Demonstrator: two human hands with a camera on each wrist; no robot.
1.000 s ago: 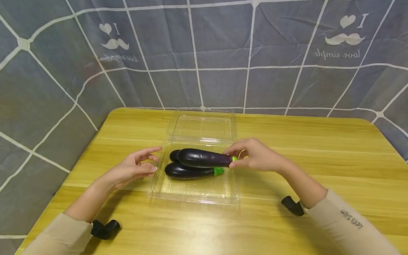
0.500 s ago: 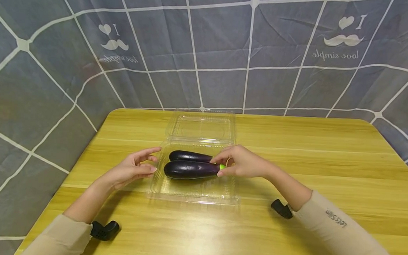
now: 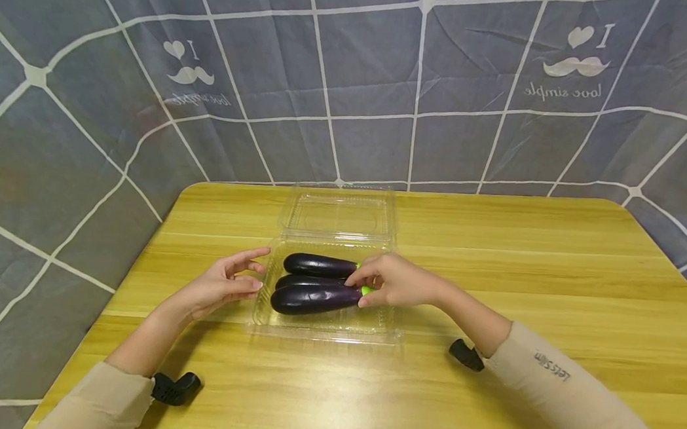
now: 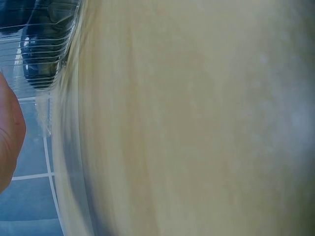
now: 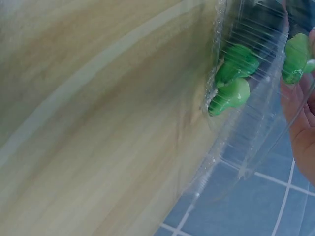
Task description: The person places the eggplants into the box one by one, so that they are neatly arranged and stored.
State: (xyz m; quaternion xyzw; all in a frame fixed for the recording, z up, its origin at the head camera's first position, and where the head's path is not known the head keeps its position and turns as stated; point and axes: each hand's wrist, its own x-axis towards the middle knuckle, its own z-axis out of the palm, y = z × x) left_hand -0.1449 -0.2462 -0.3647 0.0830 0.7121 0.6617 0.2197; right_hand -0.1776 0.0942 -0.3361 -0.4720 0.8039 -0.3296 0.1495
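My right hand [image 3: 395,281] grips the front eggplant [image 3: 313,300] by its green stem end, low over the clear plastic clamshell box [image 3: 324,333]. Behind it in the box lie a middle eggplant [image 3: 308,281], partly covered, and a back eggplant [image 3: 319,265]. In the right wrist view the held eggplant's green stem [image 5: 297,58] is beside the fingers, with two other stems seen through the box wall. My left hand [image 3: 218,285] is at the box's left edge, thumb and fingers spread apart, holding nothing. Only a sliver of the left hand [image 4: 9,132] enters its wrist view.
The box's lid [image 3: 343,216] lies folded back, away from me. A wooden table [image 3: 524,252] carries everything, with a grey tiled-pattern curtain [image 3: 375,79] around its back and sides. Black wrist mounts [image 3: 176,388] hang below both sleeves.
My right hand has carried its eggplant toward me and slightly left, from above the other two to in front of them, lowering it. The left hand has stayed in place.
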